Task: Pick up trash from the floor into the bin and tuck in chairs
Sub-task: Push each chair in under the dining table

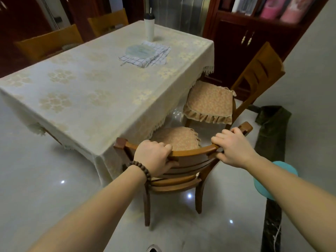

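Both hands, left grip [154, 157] and right grip [231, 147], clamp the wooden chair [181, 171] backrest; tucking step, next push toward the table [91, 84]

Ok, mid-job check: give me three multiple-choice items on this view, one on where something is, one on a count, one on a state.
1. Where do both hands grip?
A. the tablecloth edge
B. the top rail of the near chair
C. the white bottle

2. How many chairs show on the table's right side, counting the near one?
A. two
B. four
C. none

3. What is the state of the near chair's seat?
A. fully out on open floor
B. tipped over
C. partly under the tablecloth edge

Answers:
1 B: the left hand and right hand both close over the curved rail of the near chair.
2 A: the near chair, plus the second chair further along the table.
3 C: its seat cushion runs partly beneath the fringe of the tablecloth.
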The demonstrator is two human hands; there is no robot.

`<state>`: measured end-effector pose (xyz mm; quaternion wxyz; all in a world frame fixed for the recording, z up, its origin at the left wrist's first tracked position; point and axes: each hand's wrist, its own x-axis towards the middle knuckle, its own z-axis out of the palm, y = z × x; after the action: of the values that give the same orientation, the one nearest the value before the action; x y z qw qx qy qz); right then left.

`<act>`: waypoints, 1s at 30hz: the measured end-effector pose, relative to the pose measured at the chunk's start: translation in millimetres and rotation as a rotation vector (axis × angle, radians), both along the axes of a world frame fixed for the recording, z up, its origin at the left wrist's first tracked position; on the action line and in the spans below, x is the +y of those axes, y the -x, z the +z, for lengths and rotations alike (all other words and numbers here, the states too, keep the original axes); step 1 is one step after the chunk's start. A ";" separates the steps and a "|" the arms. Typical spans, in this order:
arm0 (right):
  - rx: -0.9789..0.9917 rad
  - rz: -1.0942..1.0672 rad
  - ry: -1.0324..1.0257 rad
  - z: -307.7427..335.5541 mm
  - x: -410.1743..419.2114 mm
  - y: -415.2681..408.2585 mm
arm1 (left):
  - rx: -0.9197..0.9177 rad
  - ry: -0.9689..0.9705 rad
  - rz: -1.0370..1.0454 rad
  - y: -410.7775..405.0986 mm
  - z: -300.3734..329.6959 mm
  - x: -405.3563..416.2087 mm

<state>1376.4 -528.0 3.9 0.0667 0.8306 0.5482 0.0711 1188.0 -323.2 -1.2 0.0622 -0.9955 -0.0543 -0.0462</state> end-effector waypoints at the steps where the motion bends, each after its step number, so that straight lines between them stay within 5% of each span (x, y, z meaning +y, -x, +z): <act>1: 0.000 -0.001 -0.002 2.0 6.0 -6.3 | 0.004 -0.003 0.008 -5.6 3.9 5.1; 10: 0.126 0.092 0.034 31.3 49.9 -63.9 | 0.038 0.002 0.099 -56.2 22.1 42.5; 30: 0.185 0.662 0.100 50.6 59.1 -251.5 | 0.023 -0.003 0.642 -172.4 41.2 -78.0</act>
<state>1627.9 -468.9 54.5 0.0306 0.6064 0.7945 -0.0136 1360.4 -401.2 40.0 0.0754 -0.9278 -0.3650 -0.0131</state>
